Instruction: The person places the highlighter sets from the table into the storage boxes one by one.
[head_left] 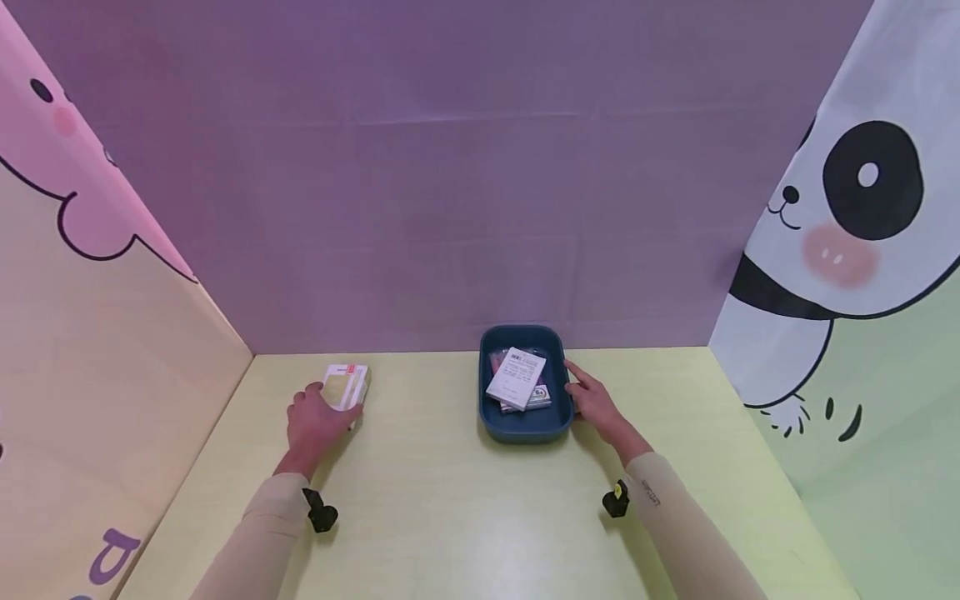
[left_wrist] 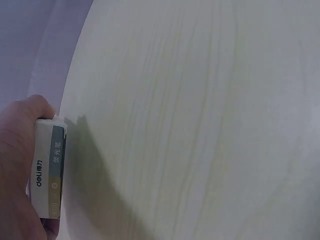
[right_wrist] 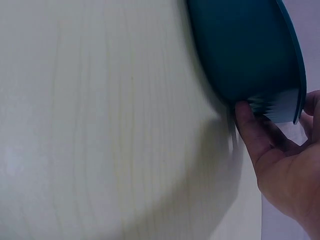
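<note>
In the head view my left hand point(head_left: 318, 423) holds a white highlighter box point(head_left: 348, 387) with a beige panel at the table's left. Its thumb lies on the near right side and its fingers on the far left. In the left wrist view the box point(left_wrist: 47, 170) shows Deli lettering on its narrow side. My right hand point(head_left: 598, 408) touches the right side of a dark blue basket point(head_left: 525, 435). In the right wrist view the thumb rests low at the basket wall point(right_wrist: 245, 55), with other fingers by the rim.
Inside the basket a white printed packet point(head_left: 517, 379) lies slanted over pink-purple packets point(head_left: 538, 398). The pale wooden table point(head_left: 450, 508) ends at a purple backdrop point(head_left: 420, 208). Printed side panels, one with a panda point(head_left: 847, 208), stand left and right.
</note>
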